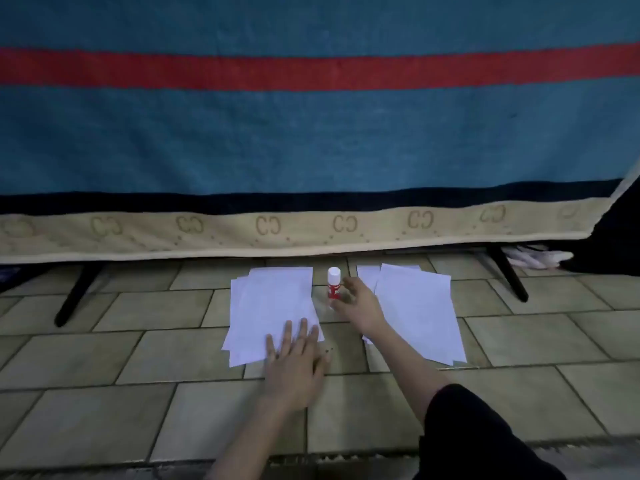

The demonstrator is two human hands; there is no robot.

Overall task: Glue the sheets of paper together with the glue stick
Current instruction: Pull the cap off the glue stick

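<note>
Paper sheets point(273, 306) lie unglued in two loose piles at lower centre, the capped glue stick point(334, 283) upright between them — the right hand point(358, 303), fingers spread, reaches beside it while the left hand point(294, 358) presses flat on the left pile, so gluing seemingly hasn't begun.

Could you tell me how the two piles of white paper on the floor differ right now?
The left pile has the left hand resting flat on its near corner; the right pile is crossed only by the right forearm. The left pile lies squarer, the right pile more tilted. Both are loosely fanned and flank the glue stick.
</note>
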